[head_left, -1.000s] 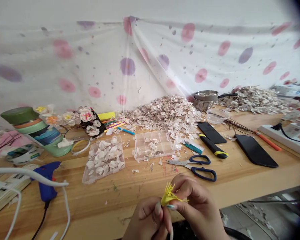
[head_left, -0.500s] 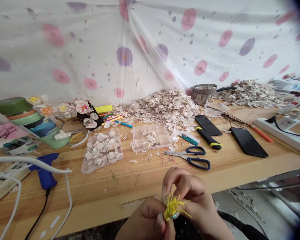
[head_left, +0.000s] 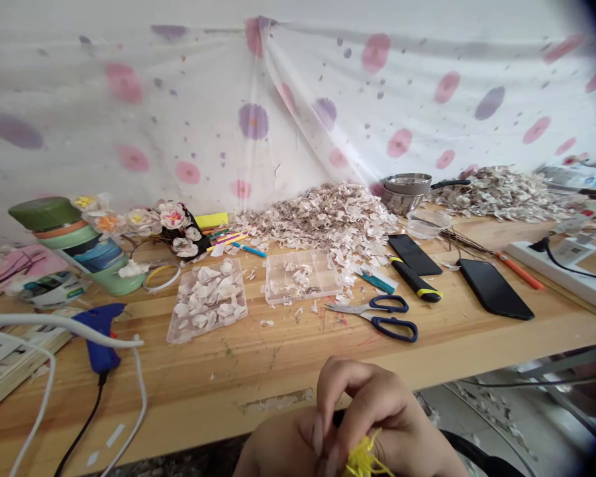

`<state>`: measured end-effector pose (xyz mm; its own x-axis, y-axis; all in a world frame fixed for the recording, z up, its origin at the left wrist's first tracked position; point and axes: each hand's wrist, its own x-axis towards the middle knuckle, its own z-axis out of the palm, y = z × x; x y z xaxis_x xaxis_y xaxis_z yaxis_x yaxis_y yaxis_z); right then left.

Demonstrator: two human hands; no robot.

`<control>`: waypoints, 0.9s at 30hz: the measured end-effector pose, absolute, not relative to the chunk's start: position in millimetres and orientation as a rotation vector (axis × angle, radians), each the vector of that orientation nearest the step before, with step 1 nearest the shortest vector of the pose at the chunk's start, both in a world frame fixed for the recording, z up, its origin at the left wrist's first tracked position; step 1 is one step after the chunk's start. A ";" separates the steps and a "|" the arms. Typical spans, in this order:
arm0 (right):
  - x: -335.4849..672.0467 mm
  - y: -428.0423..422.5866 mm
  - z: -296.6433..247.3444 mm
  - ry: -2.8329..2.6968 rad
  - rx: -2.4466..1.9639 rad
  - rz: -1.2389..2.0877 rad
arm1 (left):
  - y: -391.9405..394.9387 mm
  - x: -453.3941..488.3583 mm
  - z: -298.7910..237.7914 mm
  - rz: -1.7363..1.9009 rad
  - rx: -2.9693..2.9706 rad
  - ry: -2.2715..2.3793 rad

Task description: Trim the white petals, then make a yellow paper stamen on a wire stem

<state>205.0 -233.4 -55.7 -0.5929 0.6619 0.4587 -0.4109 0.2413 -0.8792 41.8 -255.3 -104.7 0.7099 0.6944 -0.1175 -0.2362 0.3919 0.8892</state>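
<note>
A bunch of yellow fringed strands (head_left: 363,462) sits at the bottom edge of the view, partly hidden by my fingers. My left hand (head_left: 283,445) pinches its base from the left. My right hand (head_left: 370,412) curls over it from above and holds it too. Both hands are over the front edge of the wooden workbench (head_left: 258,358). Blue-handled scissors (head_left: 377,315) lie open on the bench, beyond my right hand. Two clear compartment boxes (head_left: 206,301) (head_left: 302,278) hold pale petals, farther from my hands.
A large heap of pale petals (head_left: 322,222) lies at the back, with a smaller heap (head_left: 501,195) to its right. A blue glue gun (head_left: 99,338) and white cables (head_left: 54,322) are at the left. Black phones (head_left: 495,288), steel bowls (head_left: 402,192) and a power strip (head_left: 559,275) are at the right.
My hands have moved lower in the view, and the yellow strands now sit at the bottom edge, mostly behind my fingers. My right hand's fingers curl further over them.
</note>
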 end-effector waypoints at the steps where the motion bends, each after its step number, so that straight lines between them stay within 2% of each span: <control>1: 204.1 -233.3 -55.8 -1.607 -0.253 1.493 | -253.0 42.1 -102.5 0.598 1.007 0.479; 5: 197.0 -230.4 -60.7 -1.437 -0.478 1.268 | -246.1 43.3 -87.7 0.628 1.020 0.449; 9: 189.8 -222.3 -66.3 -1.384 -0.720 0.908 | -247.1 48.4 -74.9 0.995 1.130 1.044; 12: 185.7 -215.8 -67.5 -1.422 -0.768 0.792 | -248.3 50.5 -74.8 1.056 1.110 1.203; 16: 182.1 -210.1 -65.6 -1.378 -0.726 0.854 | -244.6 43.7 -84.6 0.972 1.018 1.006; 21: 181.9 -210.7 -63.4 -1.325 -0.584 1.095 | -240.6 29.6 -95.2 0.818 1.000 0.663; 27: 188.6 -218.4 -55.1 -1.405 -0.499 1.285 | -245.3 22.4 -79.6 0.661 1.063 0.722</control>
<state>188.6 -218.4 -55.1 -0.2978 0.8530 0.4285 -0.3513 0.3195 -0.8801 22.4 -245.3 -79.6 0.5985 0.7754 -0.2015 -0.1325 0.3438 0.9297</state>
